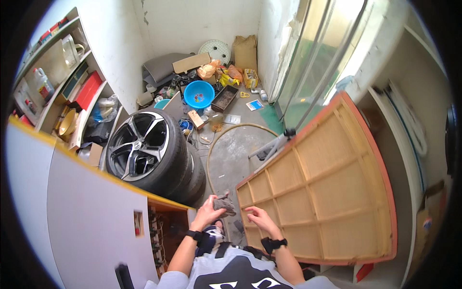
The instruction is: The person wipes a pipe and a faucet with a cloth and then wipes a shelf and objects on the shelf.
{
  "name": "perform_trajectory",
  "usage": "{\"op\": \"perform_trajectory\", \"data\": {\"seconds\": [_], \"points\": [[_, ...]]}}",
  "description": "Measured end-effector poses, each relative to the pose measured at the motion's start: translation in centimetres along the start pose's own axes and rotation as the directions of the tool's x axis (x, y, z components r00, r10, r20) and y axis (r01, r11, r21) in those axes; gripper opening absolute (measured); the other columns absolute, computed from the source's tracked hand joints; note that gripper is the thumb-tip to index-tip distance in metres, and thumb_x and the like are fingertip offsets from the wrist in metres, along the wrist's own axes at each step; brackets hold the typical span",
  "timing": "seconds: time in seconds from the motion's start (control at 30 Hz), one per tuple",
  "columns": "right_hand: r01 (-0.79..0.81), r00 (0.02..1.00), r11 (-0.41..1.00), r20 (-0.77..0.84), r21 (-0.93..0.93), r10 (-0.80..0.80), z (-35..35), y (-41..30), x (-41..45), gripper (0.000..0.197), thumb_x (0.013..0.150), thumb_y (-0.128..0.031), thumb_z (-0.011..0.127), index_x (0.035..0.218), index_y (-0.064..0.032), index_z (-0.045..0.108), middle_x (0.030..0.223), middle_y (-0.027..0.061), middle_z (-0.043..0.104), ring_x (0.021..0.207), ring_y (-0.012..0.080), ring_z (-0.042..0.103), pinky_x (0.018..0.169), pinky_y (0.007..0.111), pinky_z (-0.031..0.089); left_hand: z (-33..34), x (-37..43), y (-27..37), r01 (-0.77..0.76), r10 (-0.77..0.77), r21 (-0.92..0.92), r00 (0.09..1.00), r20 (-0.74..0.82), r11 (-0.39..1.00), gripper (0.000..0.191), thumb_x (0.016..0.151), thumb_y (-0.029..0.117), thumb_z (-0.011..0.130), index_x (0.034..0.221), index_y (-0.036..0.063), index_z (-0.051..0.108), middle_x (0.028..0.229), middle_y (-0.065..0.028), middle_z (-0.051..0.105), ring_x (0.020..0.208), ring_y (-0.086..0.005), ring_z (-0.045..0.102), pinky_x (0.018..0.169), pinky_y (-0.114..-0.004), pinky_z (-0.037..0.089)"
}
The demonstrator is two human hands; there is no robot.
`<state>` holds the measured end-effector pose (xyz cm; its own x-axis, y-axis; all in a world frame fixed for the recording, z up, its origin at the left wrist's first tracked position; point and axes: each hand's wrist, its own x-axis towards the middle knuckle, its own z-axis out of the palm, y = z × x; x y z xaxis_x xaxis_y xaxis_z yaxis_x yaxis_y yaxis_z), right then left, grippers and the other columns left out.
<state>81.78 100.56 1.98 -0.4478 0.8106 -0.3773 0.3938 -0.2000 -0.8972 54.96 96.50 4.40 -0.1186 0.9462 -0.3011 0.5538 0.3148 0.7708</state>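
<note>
My left hand (pixel 208 212) grips a crumpled grey cloth (pixel 224 206) in front of my body. A short gap to its right, my right hand (pixel 261 218) is raised with its fingers bent and apart, holding nothing. Close beyond that hand leans a large wooden panel (pixel 310 188) with a lattice of battens and a reddish edge. To the left of the cloth stands a stack of car tires (pixel 180 162). The top one carries a black and silver alloy wheel (pixel 139 145).
A beige hose (pixel 213 151) curves across the concrete floor (pixel 231 169). Against the back lie a blue basin (pixel 199 94), a dark rectangular planter (pixel 225 98), bags and a full sack (pixel 245 53). Shelves (pixel 68 83) line the left, and a glass door (pixel 310 68) stands at the right.
</note>
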Motion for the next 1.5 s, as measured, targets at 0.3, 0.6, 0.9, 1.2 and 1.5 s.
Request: {"op": "perform_trajectory", "data": {"seconds": [0.3, 0.6, 0.9, 1.2, 1.5], "points": [[-0.009, 0.978, 0.979, 0.203, -0.205, 0.052, -2.8, -13.3, 26.9, 0.037, 0.089, -0.018, 0.065, 0.122, -0.0001, 0.061, 0.094, 0.0100, 0.069, 0.087, 0.0154, 0.065, 0.079, 0.030, 0.053, -11.3, 19.7, 0.7, 0.105, -0.169, -0.293, 0.965, -0.202, 0.950, 0.068, 0.077, 0.039, 0.079, 0.124, 0.0065, 0.043, 0.120, -0.0273, 0.061, 0.113, -0.0417, 0.060, 0.093, -0.045, 0.048], [0.140, 0.873, 0.955, 0.488, -0.262, 0.006, -5.9, -18.7, 58.2, 0.036, 0.088, -0.021, 0.067, 0.118, -0.0002, 0.064, 0.089, 0.0076, 0.070, 0.081, 0.0148, 0.064, 0.072, 0.031, 0.052, -19.6, 40.3, 0.3, 0.239, -0.291, -0.259, 0.939, -0.182, 0.936, 0.072, 0.076, 0.045, 0.079, 0.127, 0.0074, 0.046, 0.117, -0.0271, 0.064, 0.114, -0.0414, 0.061, 0.095, -0.044, 0.049], [0.042, 0.807, 0.966, 0.578, -0.253, 0.117, -10.2, -25.9, 70.1, 0.048, 0.085, -0.026, 0.074, 0.124, -0.0003, 0.060, 0.101, 0.0120, 0.069, 0.089, 0.0177, 0.065, 0.082, 0.031, 0.053, -24.1, 55.3, 3.7, 0.183, -0.283, -0.288, 0.891, -0.355, 0.940, 0.069, 0.081, 0.044, 0.076, 0.130, 0.0078, 0.043, 0.121, -0.0268, 0.061, 0.115, -0.0437, 0.059, 0.093, -0.047, 0.049], [0.157, 0.765, 0.903, 0.628, -0.400, 0.145, -9.7, -25.4, 79.4, 0.049, 0.084, -0.027, 0.073, 0.120, 0.0037, 0.063, 0.097, 0.0154, 0.072, 0.084, 0.0186, 0.067, 0.073, 0.033, 0.055, -26.8, 59.9, 4.8, 0.287, -0.438, -0.400, 0.822, -0.365, 0.870, 0.071, 0.082, 0.046, 0.075, 0.131, 0.0067, 0.041, 0.121, -0.0284, 0.061, 0.114, -0.0429, 0.061, 0.093, -0.046, 0.049], [0.371, 0.686, 0.776, 0.714, -0.510, 0.142, -3.9, -32.8, 85.6, 0.038, 0.082, -0.028, 0.072, 0.105, 0.0014, 0.071, 0.089, 0.0147, 0.073, 0.082, 0.0183, 0.068, 0.077, 0.033, 0.053, -28.5, 61.7, -1.2, 0.227, -0.475, -0.505, 0.762, -0.441, 0.833, 0.071, 0.081, 0.052, 0.075, 0.127, 0.0095, 0.043, 0.115, -0.0252, 0.064, 0.108, -0.0397, 0.064, 0.089, -0.045, 0.051]]}}
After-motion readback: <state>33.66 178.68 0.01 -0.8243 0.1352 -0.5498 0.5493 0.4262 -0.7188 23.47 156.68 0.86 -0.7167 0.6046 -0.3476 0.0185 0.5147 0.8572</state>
